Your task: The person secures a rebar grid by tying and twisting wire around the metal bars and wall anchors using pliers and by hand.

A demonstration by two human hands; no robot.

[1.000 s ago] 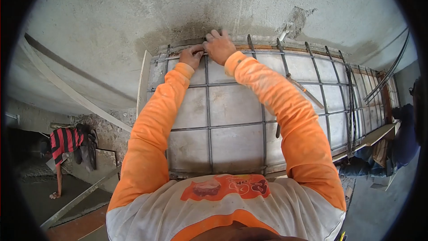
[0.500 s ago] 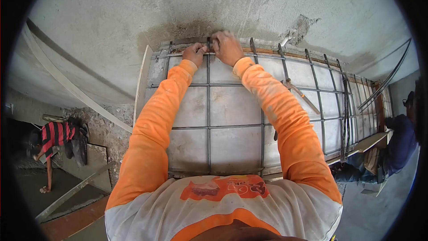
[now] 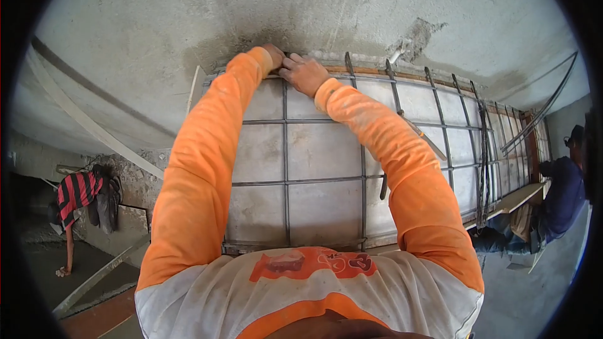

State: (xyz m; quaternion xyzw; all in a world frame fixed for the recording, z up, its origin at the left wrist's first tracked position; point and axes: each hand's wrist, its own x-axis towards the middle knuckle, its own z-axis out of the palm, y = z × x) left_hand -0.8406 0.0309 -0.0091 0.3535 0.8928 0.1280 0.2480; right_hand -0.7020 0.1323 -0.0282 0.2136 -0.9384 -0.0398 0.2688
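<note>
A grid of steel rebar (image 3: 286, 150) lies over pale panels in front of me. At its far edge by the wall, my left hand (image 3: 273, 55) reaches over the end of a lengthwise bar, its fingers bent and partly hidden. Close beside it, my right hand (image 3: 304, 74) has its fingers pinched together at the same bar crossing. Whatever is between the fingers is too small to make out. A pair of pincers (image 3: 430, 142) with an orange patch on the handle rests on the grid to the right of my right forearm.
Dark tie wires (image 3: 482, 169) hang in a bundle across the grid. A concrete wall (image 3: 301, 6) with a pipe stub (image 3: 396, 56) runs behind. One person (image 3: 81, 194) bends over wet concrete at left; another (image 3: 559, 201) is beside a plank (image 3: 512, 206) at right.
My left hand has moved up and over to the far side of the bar end. My right hand has shifted slightly left and lower, its fingers less blurred.
</note>
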